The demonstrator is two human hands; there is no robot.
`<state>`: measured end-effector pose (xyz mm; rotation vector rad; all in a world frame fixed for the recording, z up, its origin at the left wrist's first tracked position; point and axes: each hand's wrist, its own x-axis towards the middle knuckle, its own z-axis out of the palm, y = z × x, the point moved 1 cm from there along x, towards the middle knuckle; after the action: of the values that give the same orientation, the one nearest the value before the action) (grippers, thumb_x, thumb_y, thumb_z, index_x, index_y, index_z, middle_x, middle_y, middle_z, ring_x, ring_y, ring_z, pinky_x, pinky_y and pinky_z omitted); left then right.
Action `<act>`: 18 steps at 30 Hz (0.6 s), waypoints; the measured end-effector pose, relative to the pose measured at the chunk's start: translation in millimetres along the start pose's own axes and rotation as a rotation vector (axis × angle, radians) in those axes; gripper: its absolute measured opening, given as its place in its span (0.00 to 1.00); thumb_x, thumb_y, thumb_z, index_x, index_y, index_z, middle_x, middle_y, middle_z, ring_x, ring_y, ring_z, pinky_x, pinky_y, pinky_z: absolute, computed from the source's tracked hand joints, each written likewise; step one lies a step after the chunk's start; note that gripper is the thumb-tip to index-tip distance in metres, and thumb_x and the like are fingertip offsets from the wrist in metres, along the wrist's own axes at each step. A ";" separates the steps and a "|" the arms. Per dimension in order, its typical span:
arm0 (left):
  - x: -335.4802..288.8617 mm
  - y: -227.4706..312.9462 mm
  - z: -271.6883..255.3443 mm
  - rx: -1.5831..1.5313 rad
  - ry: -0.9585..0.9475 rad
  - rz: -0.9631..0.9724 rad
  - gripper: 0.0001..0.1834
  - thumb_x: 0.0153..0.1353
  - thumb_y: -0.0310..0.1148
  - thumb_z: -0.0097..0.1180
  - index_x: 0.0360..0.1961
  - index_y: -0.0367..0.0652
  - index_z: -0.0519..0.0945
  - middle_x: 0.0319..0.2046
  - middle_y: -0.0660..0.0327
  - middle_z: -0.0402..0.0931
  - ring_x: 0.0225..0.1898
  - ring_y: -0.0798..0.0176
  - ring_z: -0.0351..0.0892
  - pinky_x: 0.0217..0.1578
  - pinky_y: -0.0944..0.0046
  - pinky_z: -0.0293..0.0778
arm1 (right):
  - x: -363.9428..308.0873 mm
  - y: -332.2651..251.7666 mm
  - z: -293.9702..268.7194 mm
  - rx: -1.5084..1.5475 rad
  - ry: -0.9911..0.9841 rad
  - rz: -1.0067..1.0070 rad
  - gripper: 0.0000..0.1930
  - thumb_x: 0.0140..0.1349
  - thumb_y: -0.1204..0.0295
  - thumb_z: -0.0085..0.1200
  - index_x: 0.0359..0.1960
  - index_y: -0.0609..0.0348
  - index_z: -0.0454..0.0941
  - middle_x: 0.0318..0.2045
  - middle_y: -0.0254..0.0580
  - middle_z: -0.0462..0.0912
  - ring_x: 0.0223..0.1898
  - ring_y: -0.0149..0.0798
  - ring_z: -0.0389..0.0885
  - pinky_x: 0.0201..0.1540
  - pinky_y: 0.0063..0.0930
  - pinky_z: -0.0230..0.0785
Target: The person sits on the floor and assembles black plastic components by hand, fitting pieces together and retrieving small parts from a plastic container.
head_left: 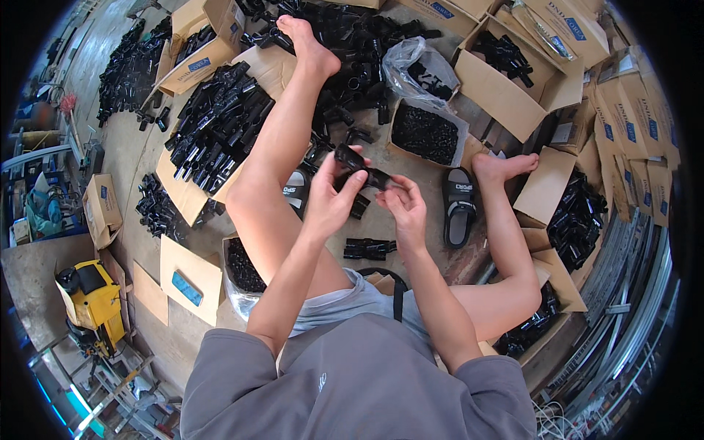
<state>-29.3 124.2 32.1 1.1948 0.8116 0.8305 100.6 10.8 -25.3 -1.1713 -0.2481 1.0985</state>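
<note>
The person's left hand (330, 196) is gripping a black fitting (356, 163), with the thumb lying across it, and is holding it above the floor (180, 350), between the spread legs. The right hand (408, 213) is curling its fingers at the right end of that piece; motion is softening the view there, so whether it is gripping or only touching cannot be told. Nearer the person, a short row of fittings (370, 249) is lying on the floor below the hands. A dark sandal (460, 209) is sitting to the right, and its partner (295, 192) is showing partly behind the left leg. Farther left, a large pile of black fittings (222, 121) is resting on flattened cardboard (192, 199), while another heap (350, 40) is spreading across the far side. On the far right, an open carton (497, 108) is holding more black pieces, and a clear plastic bag (400, 67) is slumping beside a box of small black parts (427, 136). Near left, a phone (188, 288) is lying on a cardboard piece (170, 258), and a yellow machine (103, 304) is standing farther left. Long metal lengths (620, 308) are lying along the right edge.
</note>
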 end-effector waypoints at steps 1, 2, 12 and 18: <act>4.4 11.9 -9.3 0.180 0.022 0.052 0.21 0.68 0.26 0.63 0.61 0.37 0.76 0.46 0.56 0.86 0.53 0.63 0.82 0.56 0.62 0.75 | 12.9 13.8 -7.3 -0.119 -0.022 -0.013 0.20 0.67 0.71 0.66 0.59 0.63 0.77 0.48 0.45 0.86 0.49 0.35 0.86 0.56 0.32 0.78; 8.9 14.2 -23.2 0.495 0.047 0.198 0.23 0.64 0.27 0.65 0.60 0.38 0.77 0.44 0.56 0.86 0.51 0.57 0.83 0.55 0.58 0.75 | 24.3 28.3 -12.2 -0.115 -0.028 -0.010 0.20 0.67 0.71 0.66 0.59 0.63 0.77 0.48 0.45 0.86 0.49 0.35 0.86 0.56 0.32 0.78; -8.6 23.3 -52.6 0.253 0.068 0.006 0.16 0.75 0.32 0.57 0.58 0.36 0.76 0.49 0.59 0.84 0.51 0.67 0.81 0.54 0.64 0.75 | 81.6 121.4 -20.4 -1.914 -0.504 -0.586 0.23 0.63 0.73 0.55 0.62 0.51 0.77 0.66 0.45 0.76 0.70 0.48 0.69 0.68 0.49 0.63; -21.2 18.1 -45.7 -0.150 0.061 -0.126 0.15 0.71 0.25 0.60 0.57 0.37 0.77 0.58 0.51 0.82 0.58 0.62 0.82 0.62 0.61 0.76 | 80.3 108.6 -24.0 -1.780 -0.547 -0.145 0.16 0.66 0.72 0.55 0.54 0.55 0.82 0.49 0.47 0.87 0.54 0.51 0.84 0.56 0.47 0.75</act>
<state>-81.3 129.0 43.7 0.9800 0.8509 0.8124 95.5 56.4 -154.5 -2.2300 -1.9842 0.8953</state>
